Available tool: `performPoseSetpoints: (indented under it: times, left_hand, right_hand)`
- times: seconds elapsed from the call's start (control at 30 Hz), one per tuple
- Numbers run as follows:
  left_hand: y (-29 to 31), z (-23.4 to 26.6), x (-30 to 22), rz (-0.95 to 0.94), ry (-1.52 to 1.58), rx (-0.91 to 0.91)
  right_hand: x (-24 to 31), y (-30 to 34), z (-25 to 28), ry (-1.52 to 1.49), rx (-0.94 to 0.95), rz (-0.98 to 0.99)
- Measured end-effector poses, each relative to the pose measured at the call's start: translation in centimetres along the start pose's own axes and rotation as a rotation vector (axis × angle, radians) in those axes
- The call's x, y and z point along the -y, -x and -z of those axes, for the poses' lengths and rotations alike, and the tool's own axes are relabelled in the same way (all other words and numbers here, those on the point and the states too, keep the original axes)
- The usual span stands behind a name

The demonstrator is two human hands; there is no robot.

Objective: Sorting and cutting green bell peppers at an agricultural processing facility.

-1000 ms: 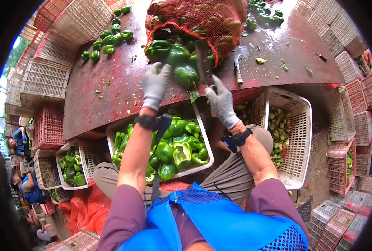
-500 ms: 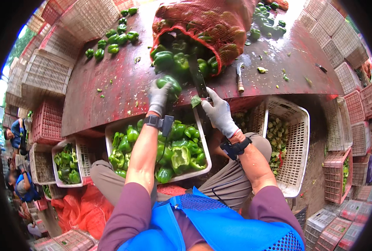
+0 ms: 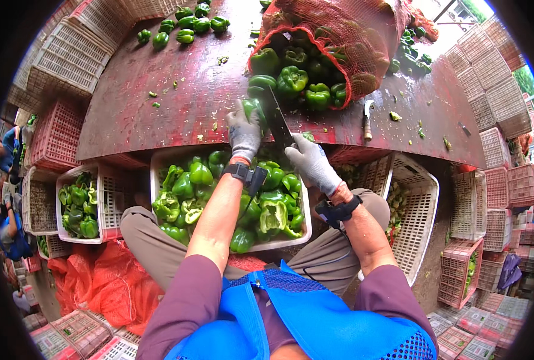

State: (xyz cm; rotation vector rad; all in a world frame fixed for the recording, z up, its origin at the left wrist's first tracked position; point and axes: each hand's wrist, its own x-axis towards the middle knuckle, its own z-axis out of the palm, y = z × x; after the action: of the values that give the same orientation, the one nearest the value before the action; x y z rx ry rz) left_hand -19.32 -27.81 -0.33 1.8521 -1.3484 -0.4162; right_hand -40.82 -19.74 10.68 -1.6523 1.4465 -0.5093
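Observation:
My left hand [image 3: 243,135], in a grey-white glove, is closed round a green bell pepper [image 3: 252,109] above the table's near edge. My right hand [image 3: 313,164], gloved likewise, grips a knife with a wide dark blade [image 3: 276,118]. Its handle is hidden in the fist. The blade slants up and leftward beside the held pepper; whether it touches cannot be told. Just beyond, a red mesh sack [image 3: 363,45] lies with its mouth toward me, whole green peppers [image 3: 292,80] showing inside. Below my hands stands a white crate [image 3: 308,222] of cut peppers [image 3: 273,216].
On the dark red table [image 3: 177,114] lie a second knife [image 3: 368,120], loose peppers [image 3: 186,23] and scraps. A white crate [image 3: 423,222] of trimmings stands at right, a smaller pepper crate [image 3: 102,204] at left. Stacked crates [image 3: 69,54] line both sides; red netting [image 3: 111,285] lies lower left.
The view has shifted, so the table and sack sit higher and further right. The knife blade has come closer to the held pepper. A green piece near the right hand has dropped away from the blade.

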Motion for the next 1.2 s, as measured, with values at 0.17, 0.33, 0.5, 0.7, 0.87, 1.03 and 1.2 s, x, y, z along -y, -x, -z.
performPoseSetpoints:
  times: [0.17, 0.33, 0.5, 0.7, 0.87, 1.03, 1.2]
  left_hand:
    - [-1.1, 1.3, 0.3, 0.034, 0.016, 0.027]
    - [-1.1, 0.9, -0.9, 0.068, 0.116, -0.036]
    - [-3.4, 2.6, 2.1, 0.127, 0.199, -0.099]
    - [-10.1, 0.2, -3.9, -0.59, -0.291, -0.157]
    - [-15.5, -2.1, -8.3, -0.558, -0.476, 0.614]
    - [-16.3, 1.3, -8.6, -0.512, -0.584, 0.463]
    - [-14.7, 12.0, -13.4, -0.161, -0.181, 0.322]
  right_hand:
    - [1.6, -5.1, -1.1, -0.069, 0.157, -0.103]
    - [3.3, -9.6, -2.3, 0.227, 0.116, 0.066]
    - [3.1, -6.1, -2.3, 0.274, 0.075, 0.153]
    - [0.3, -1.4, 5.2, -0.165, -0.266, 0.047]
    - [-1.4, -1.8, 7.9, -0.275, -0.316, 0.065]
    - [-1.1, 0.1, 5.5, -0.549, -0.239, 0.152]
    - [2.6, 3.5, 8.3, -0.329, -0.303, 0.195]
